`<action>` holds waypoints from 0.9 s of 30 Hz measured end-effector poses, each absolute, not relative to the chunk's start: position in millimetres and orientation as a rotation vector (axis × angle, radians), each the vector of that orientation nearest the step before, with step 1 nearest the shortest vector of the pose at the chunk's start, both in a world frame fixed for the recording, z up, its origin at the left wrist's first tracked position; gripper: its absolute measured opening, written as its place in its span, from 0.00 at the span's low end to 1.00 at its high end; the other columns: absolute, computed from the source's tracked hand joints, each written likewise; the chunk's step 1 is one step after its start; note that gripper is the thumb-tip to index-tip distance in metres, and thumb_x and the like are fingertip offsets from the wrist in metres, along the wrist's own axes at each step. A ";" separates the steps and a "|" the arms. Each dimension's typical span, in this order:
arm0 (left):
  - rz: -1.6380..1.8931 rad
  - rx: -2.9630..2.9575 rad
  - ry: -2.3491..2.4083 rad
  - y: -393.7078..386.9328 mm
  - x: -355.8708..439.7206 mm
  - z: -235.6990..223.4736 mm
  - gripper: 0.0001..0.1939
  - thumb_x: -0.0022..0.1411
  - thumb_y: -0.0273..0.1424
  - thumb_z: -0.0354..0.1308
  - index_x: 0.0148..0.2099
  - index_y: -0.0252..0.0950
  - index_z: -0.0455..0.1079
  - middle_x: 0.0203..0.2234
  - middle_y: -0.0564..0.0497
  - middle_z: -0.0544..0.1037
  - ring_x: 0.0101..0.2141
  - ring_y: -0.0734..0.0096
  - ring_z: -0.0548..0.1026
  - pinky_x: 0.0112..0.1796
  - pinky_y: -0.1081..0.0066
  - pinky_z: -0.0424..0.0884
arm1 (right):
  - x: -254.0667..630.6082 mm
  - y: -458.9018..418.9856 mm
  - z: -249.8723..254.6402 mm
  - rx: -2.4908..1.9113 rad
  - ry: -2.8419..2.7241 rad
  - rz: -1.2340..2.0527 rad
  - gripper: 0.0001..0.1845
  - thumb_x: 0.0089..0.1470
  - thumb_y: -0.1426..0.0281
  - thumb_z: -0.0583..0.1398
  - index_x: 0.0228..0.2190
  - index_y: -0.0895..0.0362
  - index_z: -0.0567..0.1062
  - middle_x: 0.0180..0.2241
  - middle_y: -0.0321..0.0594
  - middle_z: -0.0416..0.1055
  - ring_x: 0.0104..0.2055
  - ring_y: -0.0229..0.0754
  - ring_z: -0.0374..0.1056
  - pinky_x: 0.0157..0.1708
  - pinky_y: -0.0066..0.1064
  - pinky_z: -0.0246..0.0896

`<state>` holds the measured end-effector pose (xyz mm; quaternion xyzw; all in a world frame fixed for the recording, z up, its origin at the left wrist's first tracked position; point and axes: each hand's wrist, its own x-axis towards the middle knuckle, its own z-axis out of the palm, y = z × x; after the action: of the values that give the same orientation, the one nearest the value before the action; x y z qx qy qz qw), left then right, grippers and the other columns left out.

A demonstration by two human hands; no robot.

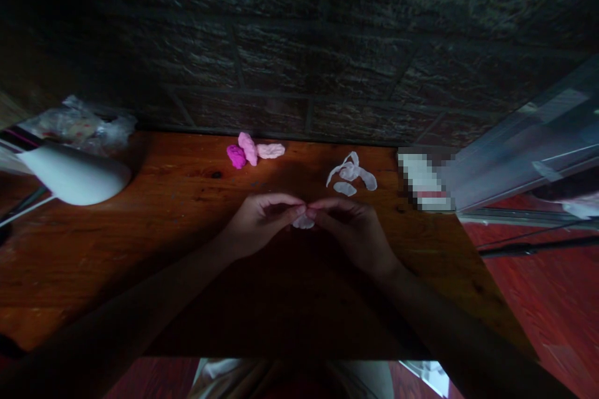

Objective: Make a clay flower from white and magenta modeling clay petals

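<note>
Between the fingertips of both hands is a small, pale, thin piece (303, 222) with a wavy lower edge; its material is hard to make out. My left hand (259, 221) pinches it from the left, thumb and forefinger closed. From the right, my right hand (353, 227) pinches the same piece, and the fingertips of the two hands meet. Just beyond my right hand lie several flat whitish pieces (345, 188), some curved like strips. Farther left, near the wall, rest lumps of clay-like material: a magenta lump (236, 156) and two light pink lumps (271, 151).
A white lamp-like object (79, 174) stands at the left, with crumpled clear plastic (88, 128) behind it. A blurred-out pale box (425, 181) sits at the right by a glass panel (524, 143). A dark brick wall (281, 56) borders the wooden table (178, 199).
</note>
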<state>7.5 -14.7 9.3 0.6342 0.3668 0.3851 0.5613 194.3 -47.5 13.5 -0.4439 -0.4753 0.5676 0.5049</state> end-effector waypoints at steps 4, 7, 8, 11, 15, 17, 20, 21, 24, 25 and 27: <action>0.895 1.476 0.802 -14.2 6.2 12.6 0.07 0.61 0.31 0.65 0.40 0.34 0.81 0.34 0.48 0.83 0.31 0.73 0.78 0.31 0.75 0.74 | 194.0 -47.0 13.1 -1.104 -1.072 1.338 0.12 0.40 0.63 0.75 0.29 0.52 0.82 0.28 0.34 0.81 0.30 0.39 0.76 0.33 0.31 0.74; 0.902 1.419 0.754 -13.8 7.0 12.6 0.07 0.58 0.28 0.68 0.40 0.34 0.81 0.35 0.49 0.84 0.33 0.73 0.80 0.34 0.75 0.75 | 194.7 -47.4 12.5 -1.115 -1.084 1.288 0.13 0.40 0.63 0.75 0.29 0.53 0.81 0.28 0.34 0.81 0.30 0.39 0.76 0.33 0.31 0.74; 0.908 1.399 0.742 -13.7 7.5 12.1 0.07 0.57 0.27 0.69 0.39 0.35 0.81 0.35 0.50 0.85 0.33 0.73 0.81 0.36 0.75 0.76 | 195.1 -47.7 12.5 -1.109 -1.106 1.284 0.13 0.42 0.63 0.75 0.29 0.53 0.81 0.28 0.35 0.81 0.31 0.39 0.77 0.34 0.31 0.75; 0.956 1.355 0.752 -13.9 8.3 10.2 0.05 0.55 0.25 0.70 0.36 0.34 0.81 0.33 0.50 0.85 0.33 0.74 0.81 0.38 0.75 0.77 | 195.5 -49.3 13.7 -1.077 -1.158 1.315 0.11 0.47 0.64 0.72 0.33 0.53 0.82 0.33 0.36 0.83 0.35 0.40 0.79 0.39 0.32 0.76; 1.013 1.292 0.810 -14.8 8.2 8.4 0.05 0.54 0.27 0.70 0.36 0.34 0.81 0.32 0.50 0.85 0.32 0.73 0.82 0.38 0.73 0.79 | 194.0 -50.7 14.1 -1.034 -1.139 1.391 0.14 0.47 0.67 0.72 0.38 0.52 0.79 0.36 0.36 0.84 0.40 0.42 0.80 0.45 0.36 0.76; 1.027 1.269 0.827 -15.1 7.9 8.6 0.06 0.53 0.27 0.71 0.36 0.34 0.81 0.32 0.50 0.85 0.32 0.73 0.82 0.37 0.73 0.79 | 193.2 -50.5 12.9 -1.056 -1.136 1.410 0.17 0.46 0.68 0.72 0.39 0.52 0.78 0.35 0.36 0.84 0.39 0.43 0.81 0.44 0.36 0.77; 1.013 1.248 0.829 -15.1 7.2 11.0 0.07 0.53 0.27 0.71 0.36 0.34 0.81 0.32 0.50 0.85 0.32 0.73 0.81 0.38 0.73 0.78 | 192.9 -49.6 10.7 -1.095 -1.144 1.399 0.17 0.46 0.68 0.72 0.40 0.53 0.78 0.34 0.37 0.84 0.39 0.43 0.81 0.42 0.36 0.76; 0.999 1.239 0.820 -14.8 6.9 12.0 0.07 0.53 0.27 0.71 0.36 0.34 0.81 0.32 0.50 0.85 0.32 0.73 0.81 0.38 0.72 0.78 | 193.0 -49.3 10.1 -1.095 -1.143 1.394 0.17 0.46 0.67 0.72 0.39 0.53 0.78 0.34 0.37 0.84 0.38 0.43 0.81 0.42 0.36 0.76; 0.950 1.208 0.808 -13.4 5.8 14.2 0.10 0.53 0.28 0.72 0.39 0.34 0.80 0.35 0.49 0.85 0.34 0.72 0.81 0.40 0.71 0.77 | 193.2 -48.7 9.4 -1.101 -1.148 1.370 0.17 0.45 0.67 0.72 0.39 0.53 0.78 0.34 0.37 0.83 0.38 0.43 0.80 0.42 0.36 0.76; 0.933 1.197 0.817 -12.8 5.5 14.4 0.13 0.52 0.28 0.72 0.42 0.34 0.80 0.35 0.49 0.85 0.35 0.71 0.81 0.41 0.70 0.77 | 193.3 -48.5 9.4 -1.110 -1.156 1.355 0.17 0.45 0.67 0.72 0.39 0.53 0.78 0.34 0.37 0.83 0.38 0.43 0.80 0.42 0.36 0.76; 0.914 1.180 0.843 -11.9 5.3 13.7 0.17 0.52 0.28 0.72 0.46 0.34 0.78 0.35 0.49 0.85 0.35 0.70 0.81 0.40 0.70 0.77 | 193.3 -48.6 9.5 -1.130 -1.175 1.324 0.18 0.45 0.67 0.72 0.39 0.53 0.78 0.34 0.37 0.83 0.37 0.43 0.80 0.42 0.36 0.76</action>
<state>5.3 -11.9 13.7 0.5203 0.3716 0.4029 0.6548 193.3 -48.6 9.5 -0.4666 -0.4852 0.5470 0.4977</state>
